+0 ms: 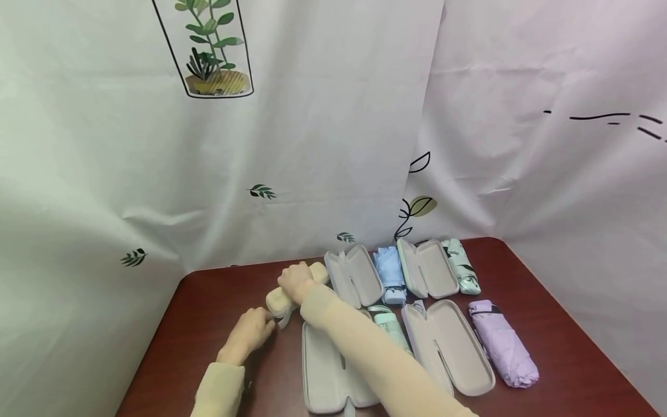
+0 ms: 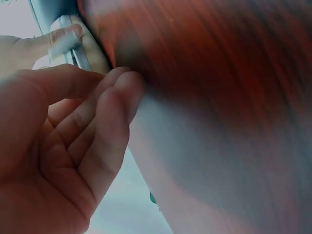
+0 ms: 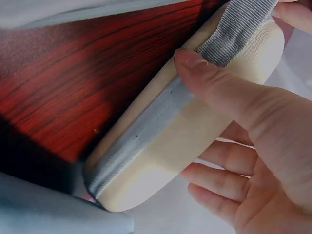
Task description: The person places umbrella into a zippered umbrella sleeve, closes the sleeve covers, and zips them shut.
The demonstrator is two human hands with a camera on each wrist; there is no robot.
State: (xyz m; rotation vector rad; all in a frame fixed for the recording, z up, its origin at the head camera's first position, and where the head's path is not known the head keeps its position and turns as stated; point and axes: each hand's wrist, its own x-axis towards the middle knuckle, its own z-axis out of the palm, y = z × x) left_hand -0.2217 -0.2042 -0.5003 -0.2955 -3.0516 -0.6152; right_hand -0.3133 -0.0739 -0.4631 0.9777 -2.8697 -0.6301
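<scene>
My right hand [image 1: 296, 281] grips a cream zippered case [image 1: 278, 302] across its middle, at the back left of the table. In the right wrist view its thumb presses beside the grey zip [image 3: 141, 131], at the base of a grey webbing strap [image 3: 243, 27], while the other fingers lie along the far side. The zip runs along the case's edge with its halves together. My left hand [image 1: 250, 333] is at the near end of the case, its fingers bent and fingertips right at that end. Whether they pinch anything there I cannot tell.
Right of the case, several open zip cases, including a grey one [image 1: 355, 275] and a lilac-edged one [image 1: 458, 347], lie among folded umbrellas: blue [image 1: 391, 269], mint [image 1: 392, 328], leaf-patterned [image 1: 461, 266] and purple [image 1: 502, 343]. The right forearm crosses over an open case [image 1: 323, 370]. A printed curtain [image 1: 312, 145] hangs behind the table.
</scene>
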